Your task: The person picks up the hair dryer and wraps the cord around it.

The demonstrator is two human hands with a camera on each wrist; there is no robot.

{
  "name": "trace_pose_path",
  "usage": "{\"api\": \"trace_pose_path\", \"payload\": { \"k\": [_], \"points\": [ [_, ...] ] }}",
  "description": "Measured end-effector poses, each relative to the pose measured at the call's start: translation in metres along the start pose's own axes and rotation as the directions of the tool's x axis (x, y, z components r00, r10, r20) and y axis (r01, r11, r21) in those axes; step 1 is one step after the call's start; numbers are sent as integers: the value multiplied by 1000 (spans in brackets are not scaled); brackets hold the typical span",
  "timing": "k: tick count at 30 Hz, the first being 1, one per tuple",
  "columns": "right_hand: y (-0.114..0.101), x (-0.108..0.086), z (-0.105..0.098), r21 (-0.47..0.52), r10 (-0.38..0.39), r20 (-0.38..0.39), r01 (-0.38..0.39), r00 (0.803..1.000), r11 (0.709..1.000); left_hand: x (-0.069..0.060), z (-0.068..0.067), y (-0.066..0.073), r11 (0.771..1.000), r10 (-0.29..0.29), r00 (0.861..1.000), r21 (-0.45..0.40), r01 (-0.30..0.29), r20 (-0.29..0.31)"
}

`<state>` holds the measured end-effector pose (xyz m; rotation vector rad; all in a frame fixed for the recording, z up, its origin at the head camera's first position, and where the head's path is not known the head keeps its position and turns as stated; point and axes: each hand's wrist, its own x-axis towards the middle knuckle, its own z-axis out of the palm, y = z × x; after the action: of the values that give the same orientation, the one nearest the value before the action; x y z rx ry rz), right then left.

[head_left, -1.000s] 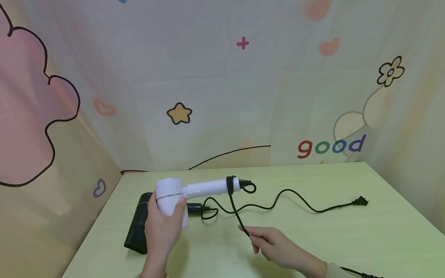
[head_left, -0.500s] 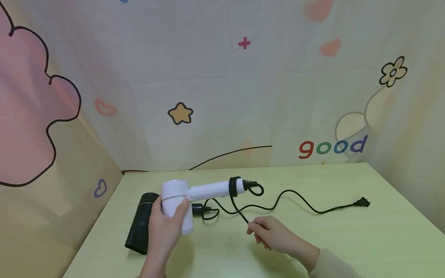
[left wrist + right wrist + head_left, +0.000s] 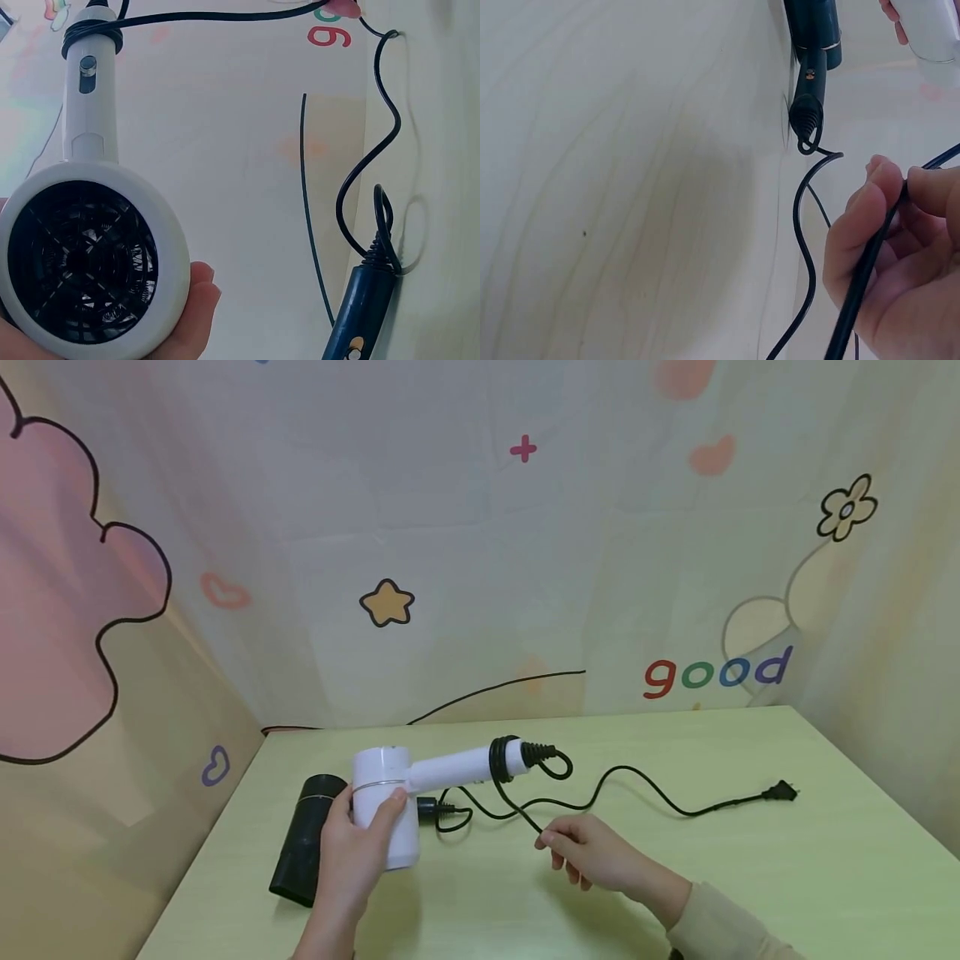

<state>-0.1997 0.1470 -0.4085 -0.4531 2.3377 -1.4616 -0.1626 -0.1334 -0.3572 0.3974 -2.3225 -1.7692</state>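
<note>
A white hair dryer (image 3: 386, 810) is held above the table, its handle pointing right. My left hand (image 3: 352, 852) grips its body, thumb on the near side. Several turns of its black cord (image 3: 501, 760) wrap the handle near the end, and a small loop hangs by the strain relief. From the wraps the cord runs down to my right hand (image 3: 600, 853), which pinches it between thumb and fingers. In the left wrist view the dryer's round grille (image 3: 82, 262) and handle switch (image 3: 88, 73) face the camera.
On the table (image 3: 750, 877) behind my left hand lies a black hair dryer (image 3: 300, 839), partly hidden. Its cord (image 3: 570, 807) snakes right to a plug (image 3: 780, 791). A printed curtain (image 3: 480, 568) stands behind the table.
The white dryer has shifted slightly right, and the wraps on its handle look thicker. My right hand has moved up and a little right, still pinching the cord. The black dryer stays put.
</note>
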Motion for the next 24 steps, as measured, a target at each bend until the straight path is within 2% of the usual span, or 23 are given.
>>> {"api": "trace_pose_path", "payload": {
  "k": [11,17,24],
  "points": [
    [-4,5,-10,-7,13,-49,-13,999,1000,-2,-2,-1,1000,4,1000,-6,-3,23],
    [-7,6,-15,-18,17,-55,-18,998,1000,-3,-2,-1,1000,-3,998,-22,4,55],
    [-11,6,-20,-32,22,-115,-25,993,999,-4,-3,-2,1000,-1,997,-3,2,79]
  ]
}}
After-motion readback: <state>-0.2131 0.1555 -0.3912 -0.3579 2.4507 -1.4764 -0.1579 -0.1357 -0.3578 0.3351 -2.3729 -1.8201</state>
